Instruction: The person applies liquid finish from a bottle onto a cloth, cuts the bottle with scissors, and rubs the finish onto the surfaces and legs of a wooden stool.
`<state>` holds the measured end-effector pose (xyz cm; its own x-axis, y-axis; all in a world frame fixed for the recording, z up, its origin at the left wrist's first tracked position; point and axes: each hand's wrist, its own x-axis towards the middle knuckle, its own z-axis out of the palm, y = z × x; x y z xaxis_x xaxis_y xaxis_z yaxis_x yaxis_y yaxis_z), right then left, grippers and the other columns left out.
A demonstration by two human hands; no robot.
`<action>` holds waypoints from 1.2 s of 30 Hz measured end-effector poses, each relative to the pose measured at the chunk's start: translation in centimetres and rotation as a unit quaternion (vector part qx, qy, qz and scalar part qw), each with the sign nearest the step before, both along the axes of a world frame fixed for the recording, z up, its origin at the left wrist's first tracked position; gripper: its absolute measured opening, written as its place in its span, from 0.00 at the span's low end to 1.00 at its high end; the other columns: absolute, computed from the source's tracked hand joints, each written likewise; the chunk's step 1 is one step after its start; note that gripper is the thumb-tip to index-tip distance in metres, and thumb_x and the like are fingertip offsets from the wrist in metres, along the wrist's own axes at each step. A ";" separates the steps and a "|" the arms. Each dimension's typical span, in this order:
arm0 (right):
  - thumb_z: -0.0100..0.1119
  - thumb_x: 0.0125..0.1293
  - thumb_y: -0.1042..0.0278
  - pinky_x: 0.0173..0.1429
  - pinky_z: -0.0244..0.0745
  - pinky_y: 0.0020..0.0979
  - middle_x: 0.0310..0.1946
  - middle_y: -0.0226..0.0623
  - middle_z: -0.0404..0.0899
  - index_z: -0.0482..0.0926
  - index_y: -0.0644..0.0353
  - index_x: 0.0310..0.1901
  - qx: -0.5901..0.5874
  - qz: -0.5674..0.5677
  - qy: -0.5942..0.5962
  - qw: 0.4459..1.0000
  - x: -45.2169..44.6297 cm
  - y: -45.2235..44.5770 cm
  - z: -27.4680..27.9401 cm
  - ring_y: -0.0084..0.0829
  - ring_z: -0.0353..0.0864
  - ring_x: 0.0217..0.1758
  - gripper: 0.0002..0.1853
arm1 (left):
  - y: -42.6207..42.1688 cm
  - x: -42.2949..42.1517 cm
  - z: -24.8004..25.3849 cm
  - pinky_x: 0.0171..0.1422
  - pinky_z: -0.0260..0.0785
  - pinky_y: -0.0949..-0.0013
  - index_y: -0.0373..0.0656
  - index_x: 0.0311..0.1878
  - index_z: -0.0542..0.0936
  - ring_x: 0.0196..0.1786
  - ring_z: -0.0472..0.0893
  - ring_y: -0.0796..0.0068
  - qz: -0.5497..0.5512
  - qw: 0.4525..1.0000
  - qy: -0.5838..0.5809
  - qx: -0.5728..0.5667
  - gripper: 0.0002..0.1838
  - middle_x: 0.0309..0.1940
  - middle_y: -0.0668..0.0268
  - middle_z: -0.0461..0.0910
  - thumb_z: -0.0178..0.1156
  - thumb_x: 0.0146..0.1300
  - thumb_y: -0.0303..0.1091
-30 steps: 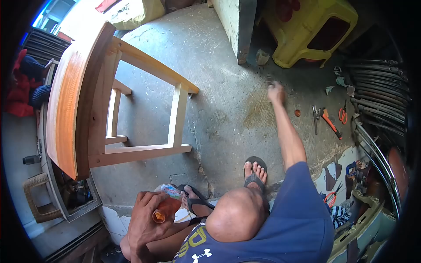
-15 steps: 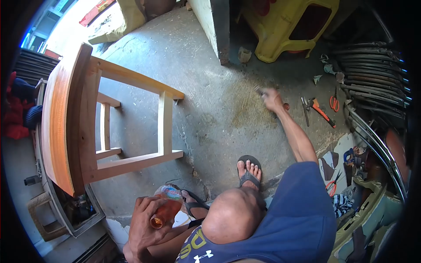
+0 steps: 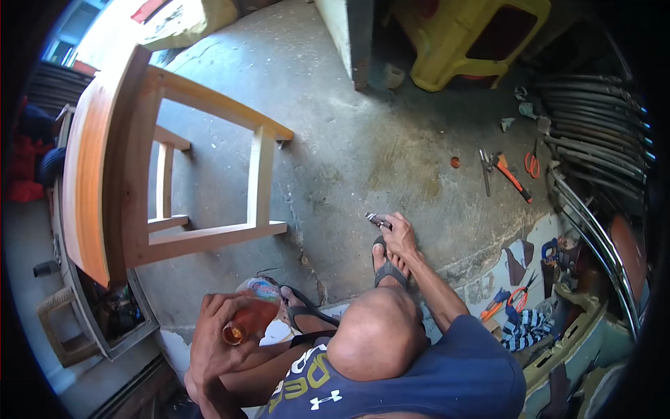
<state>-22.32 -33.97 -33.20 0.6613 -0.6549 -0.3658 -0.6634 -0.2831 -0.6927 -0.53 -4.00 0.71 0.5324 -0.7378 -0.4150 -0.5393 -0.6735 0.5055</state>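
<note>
My left hand is wrapped around a clear plastic bottle of orange-brown liquid, tilted with its mouth toward me. The bottle has a colourful label. My right hand, above my sandalled foot, is closed on a small dark hand tool with a silvery tip. Its exact kind is not clear. A round orange-brown cap-like piece lies on the floor beyond that hand. At the left is a wooden table or stool frame, lying on its side with its top facing left.
A hammer with an orange handle and orange-handled scissors lie on the concrete floor. Behind them are stacked metal tubes. A yellow plastic stool stands at the back. Scraps and a striped cloth lie at the right.
My right hand has come back from the floor near the cap-like piece toward my foot, with the small tool in it. My left hand still holds the bottle. The view has shifted slightly.
</note>
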 end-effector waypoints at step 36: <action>0.68 0.70 0.72 0.54 0.82 0.32 0.47 0.37 0.92 0.90 0.53 0.56 0.071 -0.074 -0.383 0.918 26.5 3.7 -0.7 0.31 0.90 0.47 0.14 | 4.0 -0.2 0.5 0.71 0.71 0.54 0.42 0.61 0.82 0.61 0.78 0.50 0.033 0.999 0.004 0.040 0.32 0.58 0.56 0.83 0.78 0.50 0.35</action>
<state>4.14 -30.31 -33.91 0.6684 -0.7394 0.0811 0.0103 -0.0998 -0.9950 -0.70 -0.02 1.21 0.5747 -0.6661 -0.4754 -0.4891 -0.7453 0.4530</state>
